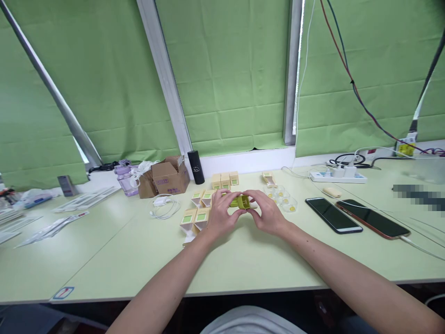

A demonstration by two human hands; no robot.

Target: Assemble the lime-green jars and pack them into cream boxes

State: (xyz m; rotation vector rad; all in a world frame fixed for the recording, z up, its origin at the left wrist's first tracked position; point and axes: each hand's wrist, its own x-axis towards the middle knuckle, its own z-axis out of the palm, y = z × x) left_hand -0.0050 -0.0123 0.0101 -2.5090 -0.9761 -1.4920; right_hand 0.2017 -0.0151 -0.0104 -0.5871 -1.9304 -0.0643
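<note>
Both hands, left hand (219, 214) and right hand (266, 212), pinch a green piece (240, 201).

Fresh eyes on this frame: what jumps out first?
The left hand and right hand hold a small green piece between them at the middle of the table. Just left of them is a cluster of cream boxes with green panels, and two dark phones lie to the right. Green blinds fill the background.

Small olive-green piece (240, 201), held above table
</note>
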